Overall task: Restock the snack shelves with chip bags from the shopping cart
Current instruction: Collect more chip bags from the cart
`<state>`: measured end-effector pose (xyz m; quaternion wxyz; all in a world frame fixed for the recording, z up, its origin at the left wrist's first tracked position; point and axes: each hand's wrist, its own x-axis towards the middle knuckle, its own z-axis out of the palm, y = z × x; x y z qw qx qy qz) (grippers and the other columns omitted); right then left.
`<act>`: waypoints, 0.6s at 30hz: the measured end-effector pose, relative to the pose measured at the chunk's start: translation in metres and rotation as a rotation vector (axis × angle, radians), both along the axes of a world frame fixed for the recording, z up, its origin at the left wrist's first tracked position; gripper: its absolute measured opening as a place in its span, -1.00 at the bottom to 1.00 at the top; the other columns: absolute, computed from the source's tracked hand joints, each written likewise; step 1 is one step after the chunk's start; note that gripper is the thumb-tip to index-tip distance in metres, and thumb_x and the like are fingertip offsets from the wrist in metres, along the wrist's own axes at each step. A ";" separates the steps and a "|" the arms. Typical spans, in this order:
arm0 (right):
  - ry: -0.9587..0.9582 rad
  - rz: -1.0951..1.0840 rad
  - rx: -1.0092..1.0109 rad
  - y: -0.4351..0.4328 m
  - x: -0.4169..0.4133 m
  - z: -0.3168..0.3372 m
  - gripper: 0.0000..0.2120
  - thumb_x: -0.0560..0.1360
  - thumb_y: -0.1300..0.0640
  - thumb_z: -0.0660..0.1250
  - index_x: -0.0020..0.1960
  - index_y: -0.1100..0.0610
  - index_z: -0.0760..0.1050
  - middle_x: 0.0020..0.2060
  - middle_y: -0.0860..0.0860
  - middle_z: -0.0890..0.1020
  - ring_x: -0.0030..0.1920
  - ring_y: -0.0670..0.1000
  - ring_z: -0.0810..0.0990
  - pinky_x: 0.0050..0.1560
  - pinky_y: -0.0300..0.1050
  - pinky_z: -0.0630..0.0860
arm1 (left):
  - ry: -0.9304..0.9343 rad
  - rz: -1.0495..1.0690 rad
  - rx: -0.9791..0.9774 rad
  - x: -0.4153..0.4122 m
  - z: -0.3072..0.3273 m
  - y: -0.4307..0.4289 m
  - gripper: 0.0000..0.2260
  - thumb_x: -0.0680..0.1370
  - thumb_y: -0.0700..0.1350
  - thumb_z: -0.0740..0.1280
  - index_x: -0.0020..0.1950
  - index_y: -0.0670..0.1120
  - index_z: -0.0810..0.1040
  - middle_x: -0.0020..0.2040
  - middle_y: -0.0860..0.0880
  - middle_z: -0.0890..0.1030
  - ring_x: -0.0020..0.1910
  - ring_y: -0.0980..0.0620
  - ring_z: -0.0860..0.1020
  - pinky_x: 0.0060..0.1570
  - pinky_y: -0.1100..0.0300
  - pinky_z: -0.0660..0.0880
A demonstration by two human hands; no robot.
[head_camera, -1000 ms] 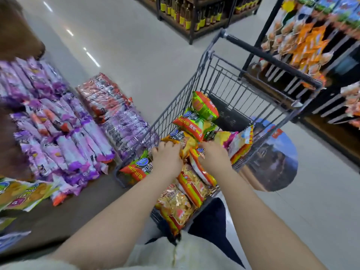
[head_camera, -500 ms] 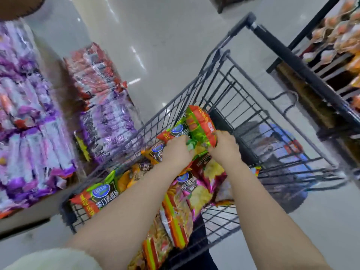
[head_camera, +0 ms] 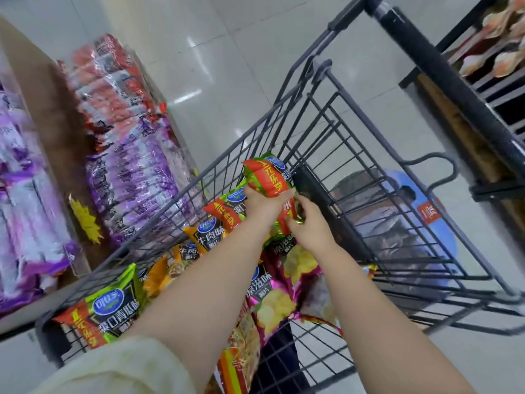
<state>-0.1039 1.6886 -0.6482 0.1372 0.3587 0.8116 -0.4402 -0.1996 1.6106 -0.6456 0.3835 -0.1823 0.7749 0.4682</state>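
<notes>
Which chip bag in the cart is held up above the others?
The green-red foil bag in the left hand, pinched by the right hand; the rest lie in the grey wire cart.

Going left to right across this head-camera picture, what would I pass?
Purple snack packs, red and purple stacked packs, left hand gripping a red-green chip bag, right hand, blue floor sticker, hanging snack packs.

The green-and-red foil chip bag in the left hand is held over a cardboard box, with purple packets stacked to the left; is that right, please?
Not quite. The head view shows the green-and-red foil chip bag gripped by the left hand over a dark wire shopping cart, not a cardboard box. The purple packets are on the left.
</notes>
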 end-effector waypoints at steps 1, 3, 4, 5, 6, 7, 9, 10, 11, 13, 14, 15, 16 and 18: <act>0.002 -0.010 -0.013 -0.001 0.001 -0.001 -0.38 0.51 0.12 0.36 0.51 0.10 0.24 0.40 0.09 0.37 0.38 0.01 0.37 0.23 -0.32 0.21 | -0.012 0.010 -0.014 -0.001 -0.001 0.002 0.03 0.27 0.10 0.62 0.54 -0.05 0.04 0.29 -0.09 0.49 0.28 -0.13 0.48 0.31 -0.01 0.39; 0.012 -0.041 -0.052 -0.002 0.003 -0.002 -0.41 0.53 0.15 0.34 0.51 0.06 0.24 0.41 0.07 0.35 0.39 0.00 0.36 0.29 -0.28 0.23 | -0.021 0.040 -0.030 -0.002 -0.005 0.003 -0.01 0.28 0.04 0.62 0.51 -0.04 0.08 0.27 -0.09 0.50 0.27 -0.13 0.49 0.28 -0.03 0.40; 0.026 -0.068 -0.074 -0.002 0.004 -0.002 -0.44 0.53 0.17 0.33 0.50 0.05 0.27 0.41 0.06 0.35 0.38 0.01 0.37 0.34 -0.22 0.26 | -0.016 0.063 -0.019 -0.002 -0.008 0.002 -0.04 0.27 0.02 0.63 0.49 -0.03 0.12 0.25 -0.08 0.52 0.24 -0.13 0.51 0.28 -0.04 0.42; 0.041 -0.098 -0.089 -0.002 0.004 -0.002 -0.48 0.54 0.17 0.32 0.47 0.05 0.31 0.39 0.05 0.37 0.37 0.01 0.39 0.38 -0.14 0.29 | -0.006 0.089 -0.008 -0.002 -0.009 0.000 -0.08 0.26 0.00 0.63 0.47 -0.02 0.15 0.21 -0.06 0.54 0.21 -0.11 0.53 0.27 -0.05 0.44; 0.056 -0.130 -0.099 0.000 0.004 -0.002 -0.52 0.54 0.17 0.32 0.45 0.05 0.35 0.37 0.04 0.39 0.36 0.02 0.41 0.39 -0.06 0.32 | 0.006 0.115 0.008 -0.002 -0.010 -0.004 -0.10 0.26 -0.01 0.63 0.45 -0.01 0.19 0.18 -0.04 0.55 0.18 -0.09 0.55 0.25 -0.04 0.46; 0.075 -0.162 -0.099 0.001 0.005 -0.001 -0.55 0.54 0.17 0.32 0.42 0.06 0.38 0.34 0.02 0.42 0.34 0.03 0.43 0.38 -0.01 0.35 | 0.018 0.127 0.022 -0.001 -0.009 -0.007 -0.13 0.26 -0.02 0.63 0.43 -0.01 0.22 0.15 -0.02 0.56 0.14 -0.07 0.56 0.23 -0.02 0.47; 0.116 -0.237 -0.094 0.003 0.005 0.002 -0.58 0.52 0.17 0.35 0.37 0.06 0.42 0.28 -0.01 0.44 0.32 0.04 0.43 0.36 0.01 0.36 | 0.019 0.135 0.059 0.000 -0.004 -0.018 -0.19 0.27 -0.04 0.63 0.39 0.01 0.26 0.12 0.01 0.58 0.08 -0.03 0.57 0.18 -0.01 0.49; 0.130 -0.267 -0.103 0.004 0.005 0.005 -0.58 0.52 0.15 0.36 0.37 0.04 0.42 0.29 -0.01 0.44 0.33 0.03 0.42 0.34 -0.01 0.37 | 0.004 0.137 0.086 0.001 0.001 -0.025 -0.24 0.28 -0.05 0.63 0.35 0.04 0.29 0.08 0.03 0.58 0.04 -0.01 0.58 0.12 0.00 0.52; 0.136 -0.285 -0.112 0.004 0.005 0.010 -0.57 0.52 0.13 0.36 0.36 0.02 0.41 0.31 -0.01 0.44 0.33 0.02 0.40 0.32 -0.03 0.38 | -0.026 0.131 0.118 0.003 0.008 -0.035 -0.29 0.28 -0.07 0.63 0.30 0.07 0.31 0.05 0.05 0.58 0.00 0.01 0.59 0.06 0.01 0.54; 0.139 -0.290 -0.183 0.004 0.005 0.018 -0.56 0.51 0.09 0.39 0.36 0.00 0.40 0.32 0.00 0.45 0.33 0.01 0.41 0.22 -0.07 0.43 | -0.092 0.131 0.186 0.010 0.017 -0.059 -0.30 0.27 -0.08 0.63 0.28 0.08 0.33 0.07 0.03 0.60 -0.02 0.00 0.61 -0.03 0.03 0.57; 0.128 -0.273 -0.250 0.003 0.005 0.021 -0.52 0.50 0.06 0.41 0.38 -0.01 0.37 0.32 0.00 0.45 0.30 0.02 0.44 0.14 -0.11 0.46 | -0.121 0.146 0.210 0.014 0.021 -0.073 -0.26 0.24 -0.07 0.64 0.30 0.07 0.34 0.11 0.00 0.61 0.00 -0.03 0.62 -0.01 0.00 0.58; 0.096 -0.231 -0.336 0.001 0.005 0.026 -0.45 0.48 0.02 0.43 0.41 -0.02 0.33 0.30 -0.01 0.45 0.26 0.02 0.46 0.06 -0.14 0.48 | -0.148 0.167 0.226 0.019 0.026 -0.088 -0.22 0.21 -0.06 0.65 0.33 0.06 0.33 0.15 -0.02 0.61 0.02 -0.05 0.63 0.02 -0.04 0.59; 0.043 -0.166 -0.418 -0.002 0.005 0.030 -0.35 0.44 -0.05 0.46 0.45 -0.04 0.27 0.29 -0.01 0.45 0.22 0.01 0.49 0.03 -0.14 0.49 | -0.168 0.206 0.249 0.023 0.030 -0.103 -0.19 0.21 -0.07 0.65 0.36 0.04 0.33 0.17 -0.04 0.61 0.04 -0.07 0.63 0.06 -0.08 0.58; -0.092 -0.015 -0.524 -0.013 0.006 0.036 -0.21 0.32 -0.19 0.50 0.45 -0.09 0.24 0.28 0.00 0.47 0.20 0.01 0.51 0.07 -0.08 0.49 | -0.221 0.282 0.282 0.035 0.040 -0.134 -0.21 0.27 -0.14 0.62 0.40 0.01 0.29 0.16 -0.08 0.61 0.05 -0.10 0.63 0.11 -0.12 0.56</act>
